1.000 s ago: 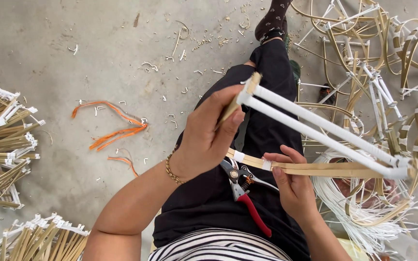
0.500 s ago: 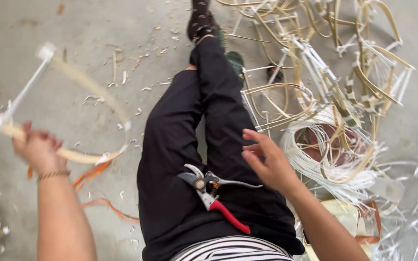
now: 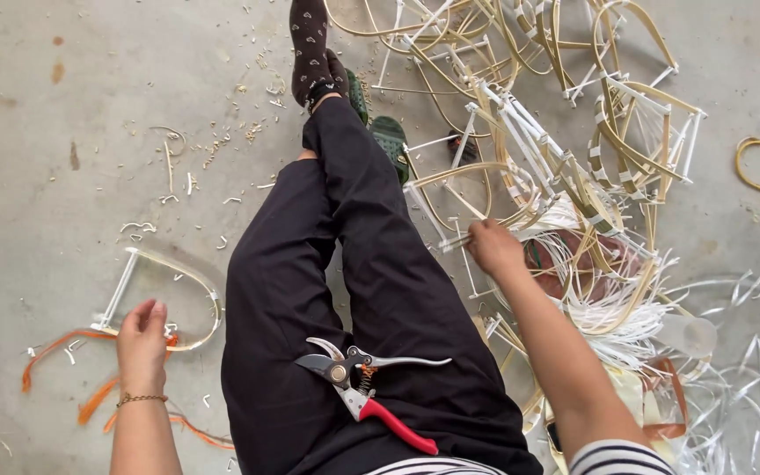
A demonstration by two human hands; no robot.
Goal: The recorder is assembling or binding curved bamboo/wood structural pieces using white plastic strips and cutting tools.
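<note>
The bent cane frame (image 3: 169, 295), a D-shaped hoop with a white straight bar, lies flat on the concrete floor (image 3: 63, 132) at about eight o'clock from the lap, and the left hand (image 3: 142, 339) rests over its lower edge, fingers loosely curled and touching it rather than gripping. To set a piece down well here, the hand should let it lie flat and apart from the orange strips (image 3: 54, 352) just at seven o'clock, so that nothing tangles.

At three o'clock the right hand (image 3: 493, 248) is clenched round a thin white rod (image 3: 455, 239) at the edge of the heap of unfinished frames (image 3: 573, 149). The rod looks interlocked with its neighbours, so a good pull would likely be slow and along the rod's own length, not sideways, or the pile may come with it.

A pair of pruning shears (image 3: 367, 391) with a red handle lies loose on the black trousers (image 3: 380, 264) at six o'clock, jaws partly open; the legs had better stay level. White plastic strips (image 3: 617, 334) spread at four o'clock, shavings scatter toward eleven.
</note>
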